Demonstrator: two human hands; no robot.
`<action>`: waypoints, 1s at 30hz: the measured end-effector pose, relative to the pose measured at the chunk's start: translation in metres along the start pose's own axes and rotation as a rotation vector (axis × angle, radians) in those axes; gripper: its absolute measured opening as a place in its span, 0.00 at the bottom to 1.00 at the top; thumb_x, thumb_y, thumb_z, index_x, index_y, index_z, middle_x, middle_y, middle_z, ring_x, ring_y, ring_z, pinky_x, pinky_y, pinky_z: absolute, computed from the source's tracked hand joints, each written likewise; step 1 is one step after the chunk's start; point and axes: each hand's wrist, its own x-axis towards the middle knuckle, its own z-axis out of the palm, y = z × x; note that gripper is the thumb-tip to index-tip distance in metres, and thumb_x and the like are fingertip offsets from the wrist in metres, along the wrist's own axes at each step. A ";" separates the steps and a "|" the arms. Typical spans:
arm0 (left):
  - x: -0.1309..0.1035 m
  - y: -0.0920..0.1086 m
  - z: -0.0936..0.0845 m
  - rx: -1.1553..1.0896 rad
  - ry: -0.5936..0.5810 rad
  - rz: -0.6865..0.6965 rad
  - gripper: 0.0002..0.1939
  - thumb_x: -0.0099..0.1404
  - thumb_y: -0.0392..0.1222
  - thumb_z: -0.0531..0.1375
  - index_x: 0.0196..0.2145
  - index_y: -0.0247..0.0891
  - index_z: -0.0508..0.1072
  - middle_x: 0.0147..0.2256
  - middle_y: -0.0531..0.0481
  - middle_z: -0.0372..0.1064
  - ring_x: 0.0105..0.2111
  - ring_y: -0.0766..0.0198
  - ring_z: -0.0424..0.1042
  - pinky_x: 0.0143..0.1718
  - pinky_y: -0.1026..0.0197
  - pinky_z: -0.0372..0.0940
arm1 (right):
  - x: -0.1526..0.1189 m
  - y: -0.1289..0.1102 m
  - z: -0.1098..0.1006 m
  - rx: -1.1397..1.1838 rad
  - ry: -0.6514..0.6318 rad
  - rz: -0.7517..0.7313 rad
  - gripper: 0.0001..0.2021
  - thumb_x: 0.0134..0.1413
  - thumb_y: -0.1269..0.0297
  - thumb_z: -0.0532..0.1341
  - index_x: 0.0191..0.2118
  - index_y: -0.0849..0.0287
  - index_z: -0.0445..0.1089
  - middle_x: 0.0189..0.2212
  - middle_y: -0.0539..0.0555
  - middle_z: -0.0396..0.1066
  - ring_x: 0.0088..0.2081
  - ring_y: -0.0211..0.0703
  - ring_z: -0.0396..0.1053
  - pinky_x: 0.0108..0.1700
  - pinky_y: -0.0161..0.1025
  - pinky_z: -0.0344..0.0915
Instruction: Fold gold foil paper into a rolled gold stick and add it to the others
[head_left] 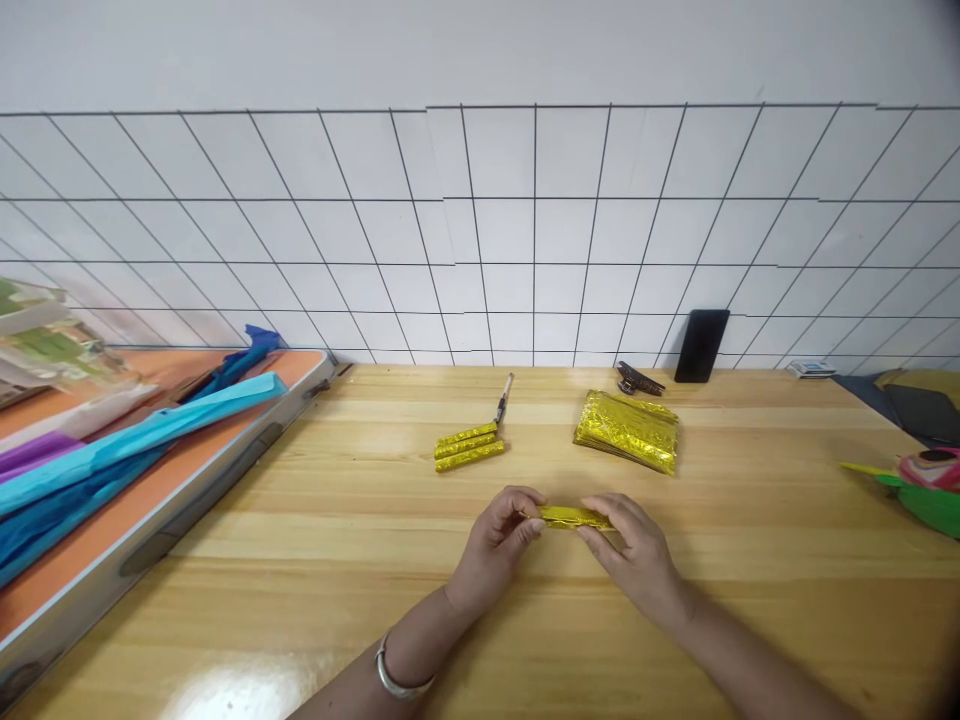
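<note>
Between my two hands is a narrow strip of gold foil paper, folded or rolled, held level just over the wooden table. My left hand pinches its left end between thumb and fingers. At the other end, my right hand grips it the same way. Beyond my left hand lie several finished-looking gold foil rolls, side by side, with a pen touching or close behind them. A stack of flat gold foil sheets rests beyond my right hand.
A black phone leans against the tiled wall, with a dark hair claw clip beside it. On the left, an orange-topped tray holds rolls of coloured paper. A green and pink item lies at the right edge.
</note>
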 end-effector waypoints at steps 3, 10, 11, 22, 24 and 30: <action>0.003 -0.004 -0.008 0.015 -0.042 -0.031 0.06 0.63 0.41 0.59 0.37 0.37 0.68 0.38 0.47 0.64 0.37 0.63 0.64 0.39 0.62 0.61 | 0.001 0.005 0.000 0.041 -0.013 0.004 0.11 0.57 0.67 0.58 0.47 0.55 0.65 0.37 0.56 0.70 0.39 0.44 0.68 0.41 0.42 0.68; 0.007 -0.009 -0.014 0.232 -0.132 0.066 0.16 0.60 0.41 0.62 0.46 0.40 0.71 0.38 0.45 0.67 0.37 0.62 0.67 0.37 0.61 0.63 | 0.001 0.003 0.000 0.059 -0.056 -0.036 0.10 0.58 0.68 0.57 0.46 0.55 0.64 0.36 0.55 0.69 0.38 0.44 0.67 0.40 0.42 0.68; 0.006 -0.009 -0.013 0.240 -0.138 0.075 0.15 0.60 0.41 0.62 0.46 0.40 0.71 0.38 0.45 0.68 0.37 0.61 0.67 0.37 0.61 0.63 | 0.000 0.003 0.000 0.059 -0.063 -0.041 0.10 0.58 0.69 0.57 0.46 0.55 0.64 0.36 0.55 0.69 0.39 0.43 0.67 0.39 0.42 0.68; 0.005 -0.005 -0.006 0.021 -0.087 0.041 0.10 0.60 0.41 0.62 0.40 0.37 0.73 0.38 0.44 0.69 0.39 0.60 0.68 0.42 0.58 0.64 | -0.001 0.004 0.002 0.110 -0.025 -0.045 0.11 0.56 0.70 0.58 0.46 0.55 0.65 0.35 0.55 0.69 0.38 0.44 0.67 0.39 0.41 0.68; 0.004 -0.004 -0.004 0.003 -0.101 0.044 0.09 0.60 0.40 0.62 0.39 0.37 0.74 0.37 0.44 0.69 0.40 0.60 0.68 0.43 0.57 0.63 | -0.001 0.003 0.002 0.121 -0.028 -0.058 0.12 0.55 0.70 0.59 0.46 0.54 0.64 0.36 0.55 0.69 0.38 0.44 0.67 0.39 0.42 0.68; 0.002 -0.004 -0.001 -0.062 -0.073 -0.010 0.08 0.58 0.40 0.64 0.36 0.37 0.74 0.36 0.45 0.68 0.38 0.61 0.68 0.39 0.59 0.64 | -0.002 -0.001 0.002 0.161 -0.019 -0.082 0.13 0.54 0.70 0.60 0.46 0.54 0.67 0.37 0.55 0.70 0.38 0.43 0.68 0.39 0.41 0.69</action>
